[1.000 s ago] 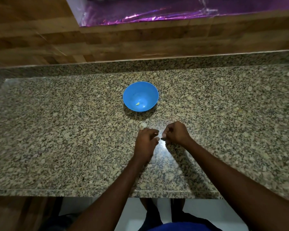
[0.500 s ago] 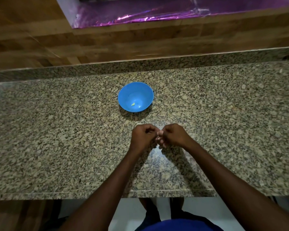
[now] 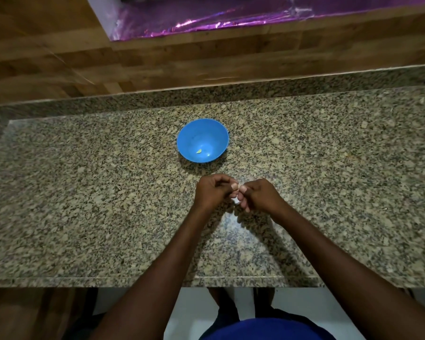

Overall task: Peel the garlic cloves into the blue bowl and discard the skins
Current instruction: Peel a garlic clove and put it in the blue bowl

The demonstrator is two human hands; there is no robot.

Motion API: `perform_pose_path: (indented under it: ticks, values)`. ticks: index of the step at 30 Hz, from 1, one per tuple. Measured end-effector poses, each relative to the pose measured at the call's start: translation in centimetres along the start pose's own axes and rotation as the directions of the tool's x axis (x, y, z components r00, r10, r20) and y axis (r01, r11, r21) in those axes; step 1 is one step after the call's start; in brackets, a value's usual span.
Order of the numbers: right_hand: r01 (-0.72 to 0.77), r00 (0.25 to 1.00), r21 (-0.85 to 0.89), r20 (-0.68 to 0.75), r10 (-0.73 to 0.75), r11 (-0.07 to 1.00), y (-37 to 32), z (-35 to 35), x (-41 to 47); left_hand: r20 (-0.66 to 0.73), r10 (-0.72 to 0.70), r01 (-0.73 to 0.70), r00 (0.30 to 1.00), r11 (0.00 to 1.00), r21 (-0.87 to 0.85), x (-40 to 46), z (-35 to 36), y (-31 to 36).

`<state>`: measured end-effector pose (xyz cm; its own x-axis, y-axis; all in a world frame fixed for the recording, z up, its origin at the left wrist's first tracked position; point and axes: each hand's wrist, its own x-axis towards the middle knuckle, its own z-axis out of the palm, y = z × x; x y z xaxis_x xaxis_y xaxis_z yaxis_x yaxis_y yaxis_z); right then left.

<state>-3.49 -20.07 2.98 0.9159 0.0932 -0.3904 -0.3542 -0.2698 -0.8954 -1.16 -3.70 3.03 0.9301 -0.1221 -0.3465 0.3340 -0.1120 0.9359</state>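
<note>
A blue bowl [image 3: 203,133] stands on the granite counter [image 3: 84,204] with one small pale garlic piece [image 3: 199,151] at its bottom. Just in front of the bowl my left hand [image 3: 212,192] and my right hand [image 3: 260,196] meet, fingers curled. Between their fingertips they pinch a small garlic clove [image 3: 236,199], of which only a pale bit shows. Most of the clove is hidden by my fingers.
The counter's front edge runs across the lower part of the view. A wooden wall panel [image 3: 157,62] rises behind the counter, with shiny purple foil [image 3: 231,18] above it. A raised granite ledge borders the counter at the back and left.
My hands have come together and lifted slightly off the counter, now both pinching the clove. The pale piece seen on the counter near my left hand a second ago is out of sight.
</note>
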Motion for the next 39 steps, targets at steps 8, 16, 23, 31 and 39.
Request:
perform_pose_path:
  ticks: [8,16,23,31,39]
  values:
    - [-0.461,0.879,0.348,0.305,0.366,0.817,-0.5,-1.1,0.3,-0.026,0.0,-0.001,1.0,0.999,-0.038,-0.3,0.2,-0.7]
    - [-0.258,0.966,0.159,0.076,0.249,0.953,0.5,-0.2,0.6,-0.117,0.02,0.005,0.993,0.977,0.212,0.3,-0.1,-3.0]
    - [-0.149,0.989,0.142,-0.005,0.151,0.979,1.8,0.4,1.0,-0.199,0.138,-0.026,0.97,0.877,0.48,-0.5,0.0,-3.1]
    - [0.025,0.997,0.063,-0.077,-0.02,0.998,2.6,0.8,0.8,-0.097,0.075,-0.054,0.992,0.977,0.204,-1.2,-0.1,-2.5]
    - [0.074,0.997,-0.054,0.038,-0.072,0.996,2.1,0.2,0.9,-0.056,-0.052,0.054,0.997,0.998,0.027,-1.4,0.4,-2.5]
